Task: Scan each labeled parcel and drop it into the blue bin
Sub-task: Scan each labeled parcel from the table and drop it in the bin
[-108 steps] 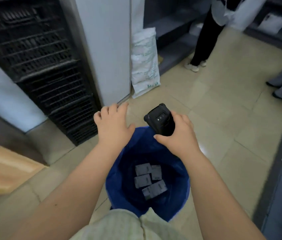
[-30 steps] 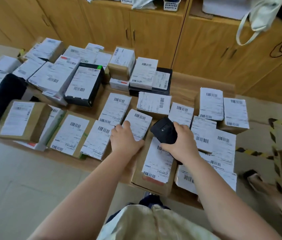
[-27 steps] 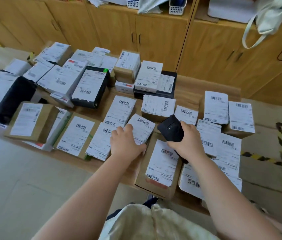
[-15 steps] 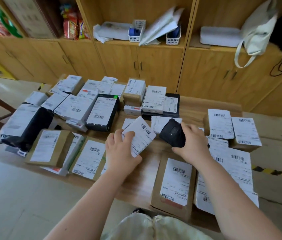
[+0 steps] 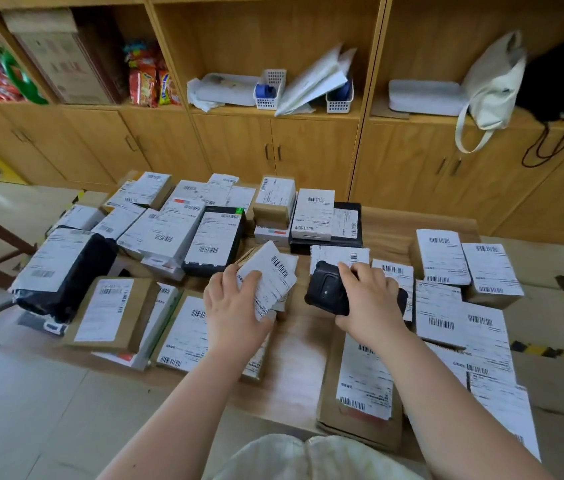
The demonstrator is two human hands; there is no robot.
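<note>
Since a second ago the left hand (image 5: 235,313) has lifted a parcel (image 5: 270,275) off the counter (image 5: 294,368). Its fingers (image 5: 229,276) and thumb curl round the parcel's near end and hold it tilted, label up, over the counter's middle. The right hand's (image 5: 370,306) fingers (image 5: 349,271) wrap a black scanner (image 5: 325,292), just beside the parcel and not touching it. Other labeled parcels (image 5: 363,379) cover the counter to its left, right and far edges. A wooden cabinet (image 5: 308,147) stands behind.
</note>
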